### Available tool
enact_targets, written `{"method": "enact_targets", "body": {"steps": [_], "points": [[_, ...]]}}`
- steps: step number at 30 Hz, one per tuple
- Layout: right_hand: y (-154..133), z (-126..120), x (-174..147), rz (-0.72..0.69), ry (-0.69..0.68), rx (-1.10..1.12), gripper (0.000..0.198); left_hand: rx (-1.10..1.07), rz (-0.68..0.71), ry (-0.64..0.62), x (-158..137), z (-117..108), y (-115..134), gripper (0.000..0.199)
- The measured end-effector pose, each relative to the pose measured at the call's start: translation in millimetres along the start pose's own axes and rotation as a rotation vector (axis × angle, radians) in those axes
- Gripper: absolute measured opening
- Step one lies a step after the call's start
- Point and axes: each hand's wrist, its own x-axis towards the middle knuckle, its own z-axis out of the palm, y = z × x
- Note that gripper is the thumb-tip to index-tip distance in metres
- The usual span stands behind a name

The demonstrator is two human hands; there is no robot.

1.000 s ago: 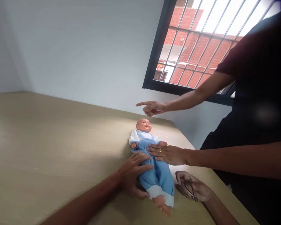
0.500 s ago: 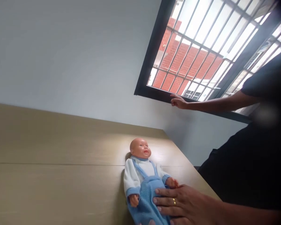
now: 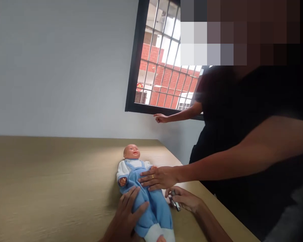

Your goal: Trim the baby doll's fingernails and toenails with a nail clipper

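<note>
A baby doll [image 3: 137, 174] in blue overalls and a white top lies on its back on the wooden table. My left hand [image 3: 126, 210] rests on the doll's leg from the left side, fingers spread. To the right of the doll, my right hand [image 3: 187, 199] is closed on a small shiny metal nail clipper [image 3: 175, 203], partly covered by the fingers. Another person's hand [image 3: 159, 177], wearing a gold ring, lies flat across the doll's belly just above my hands.
A person in dark clothes [image 3: 242, 111] stands at the right, one arm reaching over the table [image 3: 53, 188] and the other hand [image 3: 161, 118] pointing toward the wall. A barred window [image 3: 161, 77] is behind. The table's right edge runs diagonally past my right forearm.
The view has tilted and pulled back, so the doll's legs now show. My hands have come into fuller view, the right one with the nail clipper. The other person's hand stays on the doll.
</note>
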Motion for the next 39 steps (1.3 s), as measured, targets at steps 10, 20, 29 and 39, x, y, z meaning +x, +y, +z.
{"method": "enact_targets", "body": {"steps": [10, 20, 29, 39], "points": [[-1.6, 53.8, -45.7, 0.157, 0.450, 0.114, 0.034, -0.287, -0.249, -0.048, 2.8, -15.3, -9.2, 0.081], [5.5, 147.1, -161.3, 0.055, 0.845, 0.126, 0.034, -0.456, -0.337, -0.107, -18.4, -59.6, -20.5, 0.045], [1.8, 172.1, -167.7, -0.063, 0.952, -0.399, 0.026, -0.438, -0.389, -0.040, -16.5, -68.5, -46.6, 0.035], [0.3, 193.1, -156.2, -0.117, 0.965, -0.711, 0.022, -0.350, -0.497, -0.068, -23.5, -71.2, -57.4, 0.032]]}}
